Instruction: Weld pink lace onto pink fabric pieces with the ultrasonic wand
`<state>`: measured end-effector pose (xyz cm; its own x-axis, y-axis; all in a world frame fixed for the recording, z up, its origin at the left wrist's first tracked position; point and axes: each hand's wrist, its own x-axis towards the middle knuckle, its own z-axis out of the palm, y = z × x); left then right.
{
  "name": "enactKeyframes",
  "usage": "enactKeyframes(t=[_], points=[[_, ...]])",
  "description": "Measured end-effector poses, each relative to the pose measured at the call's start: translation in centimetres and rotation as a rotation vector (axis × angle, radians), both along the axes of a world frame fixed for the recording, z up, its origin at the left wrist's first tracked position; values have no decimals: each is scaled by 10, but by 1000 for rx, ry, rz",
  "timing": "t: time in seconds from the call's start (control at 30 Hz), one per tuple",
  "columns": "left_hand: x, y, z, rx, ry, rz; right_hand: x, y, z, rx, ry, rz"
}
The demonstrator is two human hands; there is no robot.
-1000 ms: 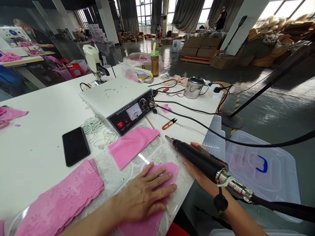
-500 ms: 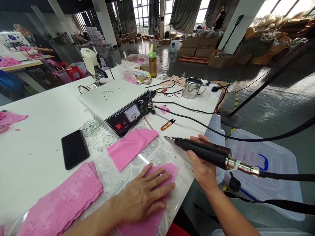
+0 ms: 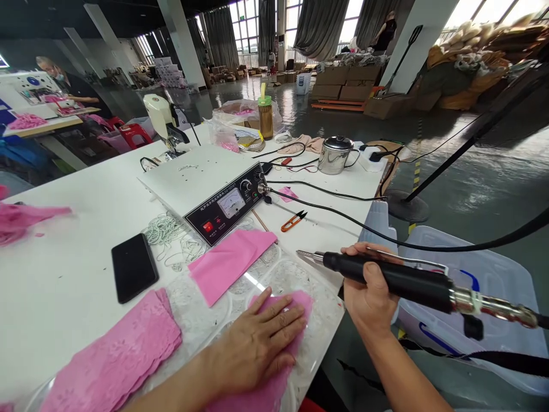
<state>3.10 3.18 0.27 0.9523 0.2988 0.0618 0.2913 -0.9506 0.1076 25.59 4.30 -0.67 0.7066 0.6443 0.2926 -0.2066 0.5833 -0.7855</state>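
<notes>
My left hand [image 3: 261,337] lies flat, fingers stretched, on a pink fabric piece [image 3: 263,395] over a clear plastic template sheet [image 3: 184,309]. Wrapped in my right hand [image 3: 371,297] is a black ultrasonic cutting pen [image 3: 398,280], its metal tip pointing left above the table's edge, apart from the fabric. A second folded pink piece [image 3: 231,260] rests beyond my left hand. To the left lies a stack of pink lace fabric [image 3: 115,355]. The control box [image 3: 227,203], with a dial gauge and a lit red switch, sits behind.
Orange thread snips [image 3: 294,221] and a phone [image 3: 134,267] lie on the white table [image 3: 64,274]. Farther back stand a steel mug [image 3: 335,154] and a bottle [image 3: 265,120]. The pen's cable [image 3: 386,234] runs across the right side, above plastic bins [image 3: 484,286]. A co-worker [image 3: 72,86] sits far left.
My right hand has moved right and slightly down with the cutting pen, and its grip has turned. My left hand stays on the fabric. Pink cloth at the far left has shifted.
</notes>
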Motion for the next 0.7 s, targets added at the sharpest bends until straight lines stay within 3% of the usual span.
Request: enactKeyframes(t=[0.2, 0.37, 0.7], points=[[1, 0, -1, -2, -37, 9, 17, -21, 13, 51, -8, 25], [1, -1, 0, 21, -31, 5, 28, -40, 23, 66, -55, 142], [3, 0, 3, 88, -29, -10, 28, -48, 24, 25, -121, 221]])
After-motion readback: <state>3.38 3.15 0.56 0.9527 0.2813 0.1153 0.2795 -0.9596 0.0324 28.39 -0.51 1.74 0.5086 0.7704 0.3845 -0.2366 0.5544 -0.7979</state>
